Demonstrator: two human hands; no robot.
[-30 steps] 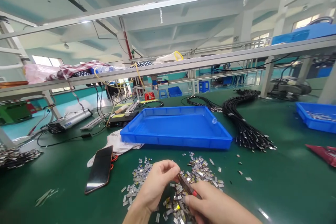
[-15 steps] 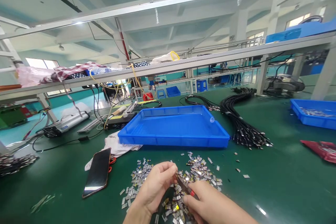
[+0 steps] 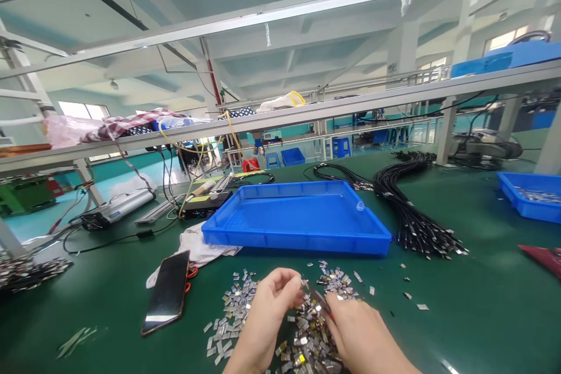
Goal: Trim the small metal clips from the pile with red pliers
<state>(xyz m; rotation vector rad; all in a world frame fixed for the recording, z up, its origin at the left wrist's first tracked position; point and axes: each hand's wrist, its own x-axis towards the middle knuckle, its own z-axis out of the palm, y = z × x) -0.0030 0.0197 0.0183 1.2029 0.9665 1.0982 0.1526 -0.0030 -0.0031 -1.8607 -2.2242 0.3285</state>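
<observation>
As right hand (image 3: 354, 322) grips, one tool (image 3: 321, 302) (dark)

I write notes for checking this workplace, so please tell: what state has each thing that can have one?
Left hand: thumb and finger pinched
Right hand: closed around pliers
Pliers: held, jaws' opening unclear
Small metal pieces: loose, scattered
Phone: face up, screen dark
Large blue tray: upright, uncovered
Cloth: crumpled
Black cables: bundled, near ends fanned
Right-side blue tray: upright, uncovered, holding small pieces
</observation>
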